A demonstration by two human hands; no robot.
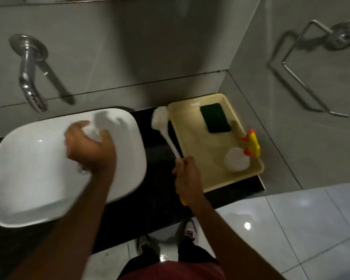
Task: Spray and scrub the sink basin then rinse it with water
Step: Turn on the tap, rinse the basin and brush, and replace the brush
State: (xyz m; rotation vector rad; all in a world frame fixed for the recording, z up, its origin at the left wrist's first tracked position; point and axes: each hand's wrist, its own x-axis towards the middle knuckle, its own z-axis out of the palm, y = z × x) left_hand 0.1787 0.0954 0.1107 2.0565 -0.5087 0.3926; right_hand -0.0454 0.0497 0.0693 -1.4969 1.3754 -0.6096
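Observation:
The white sink basin [28,158] sits on a black counter, under a chrome wall tap [29,77]. My left hand [90,147] hovers over the basin with fingers curled apart, holding nothing that I can make out. My right hand [187,174] grips the handle of a white scrub brush [162,122]; the brush head points up over the counter between the basin and a cream tray [190,142]. A spray bottle [240,156] with a yellow and orange trigger lies in the tray's near right corner.
A dark green scrub pad [214,118] lies in the tray's far part. A chrome towel ring [311,63] hangs on the right wall. The black counter [160,209] ends at its front edge above a glossy tiled floor, where my shoes show.

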